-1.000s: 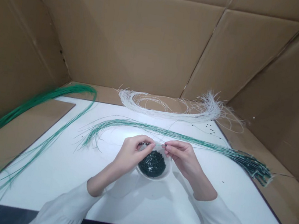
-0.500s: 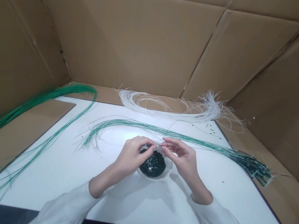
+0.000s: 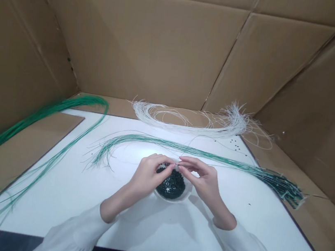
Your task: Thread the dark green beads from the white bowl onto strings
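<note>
A round white bowl [image 3: 187, 192] holds a heap of small dark green beads [image 3: 173, 186]. Over its far rim my left hand [image 3: 152, 170] pinches something small, thumb against fingers. My right hand [image 3: 201, 175] meets it from the other side, its thumb and index finger closed in a pinch. Between the fingertips a tiny piece shows, too small to make out. Beyond the hands, a bundle of green strands [image 3: 165, 142] curves across the white board, ending at the right in a dark, beaded-looking part [image 3: 283, 187].
White strands [image 3: 186, 127] lie curled along the back edge. More long green strands [image 3: 31, 121] run down the left side. Small dark bits [image 3: 235, 145] are scattered at the back right of the white board [image 3: 82, 200]. Cardboard walls [image 3: 135, 46] rise at the back and sides.
My right hand has moved slightly left, bringing its fingertips closer to those of my left hand. My left hand has hardly moved.
</note>
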Demonstrator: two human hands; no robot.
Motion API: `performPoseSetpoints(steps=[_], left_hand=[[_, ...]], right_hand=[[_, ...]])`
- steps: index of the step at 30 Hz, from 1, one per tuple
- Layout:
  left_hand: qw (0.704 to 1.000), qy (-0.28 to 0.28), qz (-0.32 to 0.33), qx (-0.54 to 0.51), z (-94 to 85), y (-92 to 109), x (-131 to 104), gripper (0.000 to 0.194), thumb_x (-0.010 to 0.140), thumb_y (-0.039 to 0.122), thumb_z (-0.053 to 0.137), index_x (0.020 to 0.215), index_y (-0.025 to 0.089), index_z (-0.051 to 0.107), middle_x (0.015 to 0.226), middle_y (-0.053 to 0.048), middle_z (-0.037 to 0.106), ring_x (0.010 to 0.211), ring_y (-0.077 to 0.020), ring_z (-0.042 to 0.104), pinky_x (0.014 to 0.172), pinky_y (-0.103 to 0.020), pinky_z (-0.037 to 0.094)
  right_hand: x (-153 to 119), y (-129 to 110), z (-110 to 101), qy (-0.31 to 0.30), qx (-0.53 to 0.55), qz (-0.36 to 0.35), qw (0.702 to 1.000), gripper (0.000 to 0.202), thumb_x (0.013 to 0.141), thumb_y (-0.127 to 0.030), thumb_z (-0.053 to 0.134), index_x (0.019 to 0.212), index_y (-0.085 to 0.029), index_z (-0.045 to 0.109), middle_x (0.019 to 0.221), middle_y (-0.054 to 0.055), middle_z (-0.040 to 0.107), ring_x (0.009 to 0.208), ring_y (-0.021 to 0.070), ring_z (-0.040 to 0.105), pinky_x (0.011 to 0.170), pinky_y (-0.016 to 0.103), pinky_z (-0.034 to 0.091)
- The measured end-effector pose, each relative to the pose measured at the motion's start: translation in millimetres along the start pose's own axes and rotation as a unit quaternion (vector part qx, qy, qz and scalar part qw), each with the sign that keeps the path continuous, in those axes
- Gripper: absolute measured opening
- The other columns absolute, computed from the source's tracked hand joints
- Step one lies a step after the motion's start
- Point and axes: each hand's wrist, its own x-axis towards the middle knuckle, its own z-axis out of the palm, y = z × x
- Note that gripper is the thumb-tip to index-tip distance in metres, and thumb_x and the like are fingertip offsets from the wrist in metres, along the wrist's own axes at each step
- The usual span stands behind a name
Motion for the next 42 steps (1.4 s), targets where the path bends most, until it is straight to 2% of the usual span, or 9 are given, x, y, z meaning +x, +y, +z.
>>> performPoseSetpoints(steps=[11,21,26,32,37,42], left_hand=[[1.000,-0.009,-0.006,-0.005,-0.4,0,1,0.017,0.081,0.025,0.048,0.082,0.020,0.065,0.080,0.000,0.066,0.070,-0.0126,0.055,0.072,-0.024,0.041],[0.998,-0.028,-0.025,-0.042,0.0,-2,1,0.020,0.080,0.023,0.048,0.087,0.021,0.066,0.082,0.000,0.067,0.076,-0.0138,0.056,0.076,-0.024,0.041],[0.985,-0.062,-0.058,-0.147,-1.7,-8,1,0.033,0.079,0.011,0.036,0.092,0.018,0.066,0.077,0.000,0.065,0.082,-0.0133,0.058,0.081,-0.024,0.041],[0.976,-0.094,-0.073,-0.184,-1.5,-13,3,0.030,0.083,0.020,0.037,0.099,0.016,0.062,0.077,-0.002,0.065,0.083,-0.0149,0.058,0.084,-0.026,0.039],[0.970,-0.129,-0.064,-0.197,-0.3,-14,3,0.030,0.085,0.025,0.040,0.108,0.015,0.055,0.079,-0.004,0.064,0.083,-0.0153,0.058,0.083,-0.027,0.040],[0.965,-0.134,-0.065,-0.218,1.9,-16,2,0.029,0.085,0.027,0.041,0.108,0.015,0.054,0.083,-0.006,0.065,0.086,-0.0162,0.058,0.085,-0.029,0.040]], right_hand=[[1,-2,1,0.007,-0.036,-0.012,0.999,0.014,0.073,-0.022,0.063,0.086,-0.019,0.066,0.083,0.004,0.068,0.070,0.0185,0.065,0.062,0.028,0.053],[-1,2,1,0.007,-0.093,-0.077,0.993,0.016,0.076,-0.019,0.059,0.090,-0.021,0.067,0.087,0.003,0.068,0.070,0.0165,0.064,0.065,0.027,0.053],[1,2,-1,0.019,-0.088,-0.058,0.994,0.014,0.076,-0.022,0.059,0.088,-0.020,0.067,0.086,0.004,0.068,0.067,0.0162,0.063,0.062,0.028,0.052],[6,-1,-3,-0.016,-0.068,-0.019,0.997,0.012,0.076,-0.027,0.060,0.074,-0.018,0.067,0.073,0.005,0.065,0.066,0.0167,0.059,0.057,0.027,0.049],[6,2,-1,-0.051,-0.033,-0.003,0.998,0.012,0.076,-0.029,0.060,0.074,-0.018,0.066,0.075,0.005,0.064,0.067,0.0165,0.059,0.056,0.025,0.047],[6,4,-1,-0.064,-0.040,-0.007,0.997,0.013,0.076,-0.029,0.060,0.076,-0.018,0.066,0.075,0.006,0.064,0.067,0.0165,0.058,0.055,0.025,0.046]])
